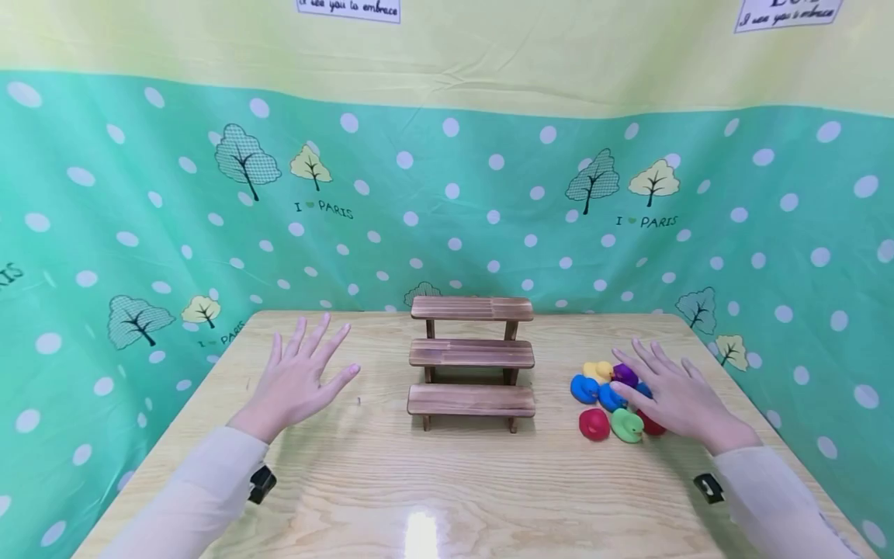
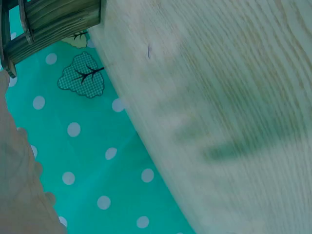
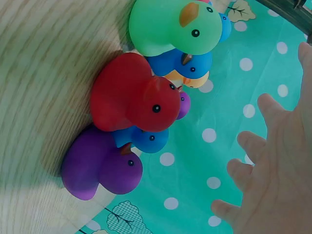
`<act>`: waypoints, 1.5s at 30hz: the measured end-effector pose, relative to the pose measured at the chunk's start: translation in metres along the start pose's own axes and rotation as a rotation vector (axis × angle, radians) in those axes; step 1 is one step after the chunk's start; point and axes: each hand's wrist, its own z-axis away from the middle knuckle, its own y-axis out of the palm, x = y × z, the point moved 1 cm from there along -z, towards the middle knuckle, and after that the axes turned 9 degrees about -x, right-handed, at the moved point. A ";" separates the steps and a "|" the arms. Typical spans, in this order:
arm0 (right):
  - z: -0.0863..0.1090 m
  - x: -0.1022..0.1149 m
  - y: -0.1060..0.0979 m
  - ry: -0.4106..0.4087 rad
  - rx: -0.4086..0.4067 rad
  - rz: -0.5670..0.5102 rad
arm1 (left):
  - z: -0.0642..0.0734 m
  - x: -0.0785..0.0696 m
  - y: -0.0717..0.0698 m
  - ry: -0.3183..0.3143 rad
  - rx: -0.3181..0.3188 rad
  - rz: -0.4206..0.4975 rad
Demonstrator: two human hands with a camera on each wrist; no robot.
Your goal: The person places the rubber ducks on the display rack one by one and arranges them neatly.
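My left hand [image 1: 296,388] hovers over the left part of the table, fingers spread and holding nothing. On the other side, my right hand [image 1: 677,400] is held with fingers spread above a cluster of rubber ducks, also holding nothing. The cluster has a yellow duck [image 1: 597,372], a purple duck [image 1: 625,376], several blue ducks [image 1: 584,389], a green duck [image 1: 627,425] and red ducks [image 1: 594,425]. This hand partly hides some ducks in the head view. In the right wrist view, the green, red and purple ducks stand close together, apart from the fingers [image 3: 251,146].
A three-tier wooden stand [image 1: 471,354] with bare steps is at the middle of the wooden table [image 1: 363,481], between the hands. A green polka-dot cloth [image 1: 454,210] hangs behind the table and along both sides. Dark wrist devices [image 1: 261,484] sit below both sleeves.
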 end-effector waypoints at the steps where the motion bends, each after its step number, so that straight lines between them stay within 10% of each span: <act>1: 0.000 0.000 0.000 0.000 0.000 -0.004 | 0.000 0.000 0.001 -0.003 0.003 0.007; 45: 0.003 0.004 0.003 0.079 0.057 -0.293 | -0.015 -0.030 0.043 -0.147 0.038 0.785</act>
